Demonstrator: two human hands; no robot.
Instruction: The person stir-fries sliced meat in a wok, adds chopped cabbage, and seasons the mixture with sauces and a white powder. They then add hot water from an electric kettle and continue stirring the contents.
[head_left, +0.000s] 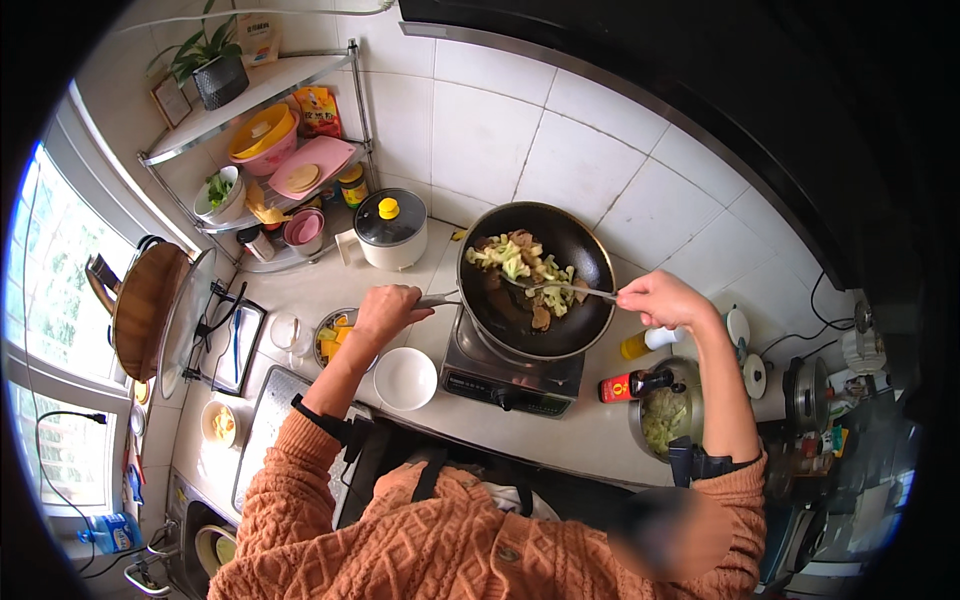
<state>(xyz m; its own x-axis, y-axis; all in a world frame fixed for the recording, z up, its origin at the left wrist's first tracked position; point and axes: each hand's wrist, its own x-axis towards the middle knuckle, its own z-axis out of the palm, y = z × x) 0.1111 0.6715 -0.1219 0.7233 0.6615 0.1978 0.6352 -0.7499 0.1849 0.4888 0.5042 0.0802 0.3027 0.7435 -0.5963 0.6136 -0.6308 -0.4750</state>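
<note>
My left hand (388, 313) grips the grey handle (436, 300) of a black wok (480, 300), which sits on a portable cooktop (510, 394). Held in my right hand (660, 301) is a metal spatula (592, 291), its head down among the food in the wok. That food is pale green cauliflower florets (513, 262) mixed with brown pieces of meat (541, 319). Some brownish liquid shows on the wok's bottom. The spatula's blade is partly hidden by the florets.
A white bowl (405, 379) and a bowl of orange and yellow pieces (331, 339) stand left of the cooktop. To its right are a sauce bottle (622, 387), an oil bottle (637, 345) and a metal basin (636, 431) with cauliflower. A lidded electric pot (391, 244) stands behind, beside a corner rack (360, 97).
</note>
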